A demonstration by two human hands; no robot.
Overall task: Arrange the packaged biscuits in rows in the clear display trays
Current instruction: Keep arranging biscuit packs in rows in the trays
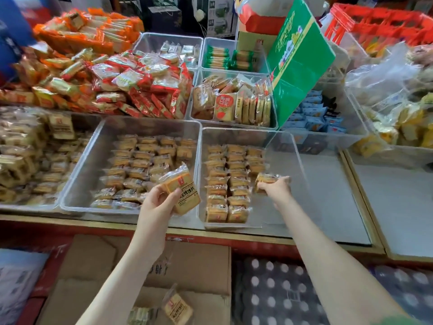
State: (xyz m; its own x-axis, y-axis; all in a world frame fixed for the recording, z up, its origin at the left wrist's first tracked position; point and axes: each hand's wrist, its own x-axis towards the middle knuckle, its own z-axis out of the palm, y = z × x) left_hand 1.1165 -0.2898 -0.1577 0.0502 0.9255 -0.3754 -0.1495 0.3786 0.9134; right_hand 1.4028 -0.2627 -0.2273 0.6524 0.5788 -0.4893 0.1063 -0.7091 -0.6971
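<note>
Two clear display trays stand side by side on the counter. The left tray (82,165) holds loosely laid yellow biscuit packets. In the right tray (297,160), packets lie in three neat rows (228,181) along its left half. My left hand (157,202) grips a small stack of yellow biscuit packets (182,191) above the gap between the trays. My right hand (276,187) reaches into the right tray and holds a biscuit packet (266,178) at the near end of the third row.
Piles of orange and red snack packets (105,73) fill the back left. More clear bins of snacks (232,102) and a tilted green carton (297,59) stand behind. A cardboard box (187,266) with a loose packet (178,308) sits below the counter edge.
</note>
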